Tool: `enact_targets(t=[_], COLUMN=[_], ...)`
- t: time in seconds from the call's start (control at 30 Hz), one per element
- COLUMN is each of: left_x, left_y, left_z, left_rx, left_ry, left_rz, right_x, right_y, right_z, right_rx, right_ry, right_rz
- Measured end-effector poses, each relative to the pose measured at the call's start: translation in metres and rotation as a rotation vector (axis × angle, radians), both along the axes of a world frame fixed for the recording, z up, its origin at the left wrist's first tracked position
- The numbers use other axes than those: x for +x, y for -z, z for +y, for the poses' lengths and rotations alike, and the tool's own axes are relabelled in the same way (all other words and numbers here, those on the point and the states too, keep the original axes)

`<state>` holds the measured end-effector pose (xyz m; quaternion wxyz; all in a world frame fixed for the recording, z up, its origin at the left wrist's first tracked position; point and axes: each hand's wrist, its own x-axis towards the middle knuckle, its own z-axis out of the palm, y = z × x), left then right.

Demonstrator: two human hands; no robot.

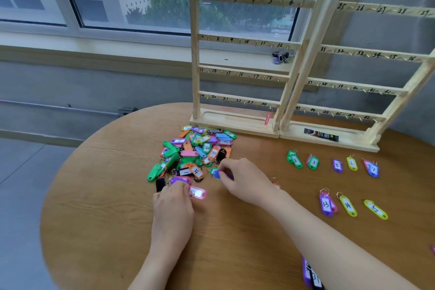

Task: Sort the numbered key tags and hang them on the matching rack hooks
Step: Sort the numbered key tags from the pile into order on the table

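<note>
Left hand (173,205) grips a pink tag (198,193) at frame centre; right hand (244,181) pinches a blue tag (217,174) just right of it. Mixed tag pile (195,150) lies directly above. Sorted tags (329,163) sit lower right, below two wooden racks (303,61) on the round table (106,195).

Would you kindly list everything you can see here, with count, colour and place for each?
round table: one, wood brown, under everything.
key racks: two, pale wood, numbered hooks, all bare, side by side at the table's far edge.
tag pile: one heap, mixed colours, left of centre before the racks.
sorted tags, far row: about five spots, green, purple, yellow, right side.
sorted tags, near row: three spots, purple, yellow, right side.
black packet: one, on the right rack's base.
binder clips: small cluster, dark, on the sill.
left hand: grip on a pink tag.
right hand: pinching a blue tag.
</note>
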<state>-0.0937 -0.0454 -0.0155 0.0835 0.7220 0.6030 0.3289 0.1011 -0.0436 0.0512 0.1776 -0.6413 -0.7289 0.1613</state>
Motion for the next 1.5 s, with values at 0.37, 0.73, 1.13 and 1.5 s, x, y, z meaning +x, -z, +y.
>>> enact_targets(t=[0.37, 0.73, 1.13, 1.5], left_x=[0.001, -0.001, -0.002, -0.003], left_y=[-0.011, -0.026, -0.025, -0.033], left_z=[-0.007, -0.016, -0.018, -0.023], left_rx=[-0.113, -0.196, -0.185, -0.224], left_ry=[0.09, 0.152, 0.144, 0.181], left_rz=[-0.019, -0.189, -0.162, -0.123], right_x=[0.006, 0.018, 0.055, 0.077], right_y=[0.001, -0.009, -0.011, -0.013], right_z=[-0.036, -0.082, -0.09, -0.098], right_rx=[-0.084, -0.2, -0.115, -0.11], right_ry=[0.091, 0.13, 0.357, 0.408], right_rz=[0.145, 0.226, 0.295, 0.434])
